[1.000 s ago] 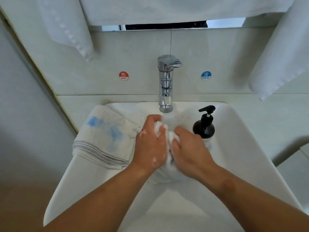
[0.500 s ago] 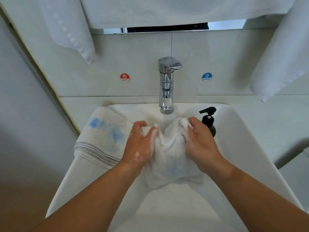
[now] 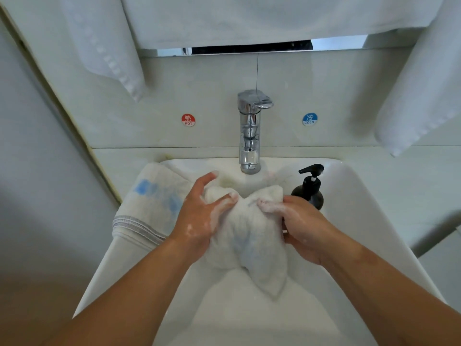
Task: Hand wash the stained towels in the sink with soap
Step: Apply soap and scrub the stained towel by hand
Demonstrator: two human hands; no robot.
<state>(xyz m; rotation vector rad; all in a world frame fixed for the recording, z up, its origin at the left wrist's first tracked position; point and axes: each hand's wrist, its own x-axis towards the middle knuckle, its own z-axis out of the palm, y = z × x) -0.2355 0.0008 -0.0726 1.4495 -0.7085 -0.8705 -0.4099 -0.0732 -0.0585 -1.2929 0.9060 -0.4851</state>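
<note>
Centre of frame: the wet white towel (image 3: pixel 249 243) hangs bunched over the sink (image 3: pixel 364 216), below the chrome tap (image 3: pixel 249 136). The left hand (image 3: pixel 199 221) and right hand (image 3: pixel 301 228), both flecked with lather, each grip a gathered fold of its upper edge. We judge the terry cloth soft, limp, water-heavy and soap-slick, best held by bunched folds either side of its faint blue stain. A second blue-stained towel (image 3: pixel 154 203) drapes the left rim; a dark pump bottle (image 3: pixel 309 193) stands at right.

Soap bottle (image 3: pixel 310 193) base behind right hand (image 3: pixel 305 227) (hanging towels' (image 3: pixel 107 46) tops off-frame)
</note>
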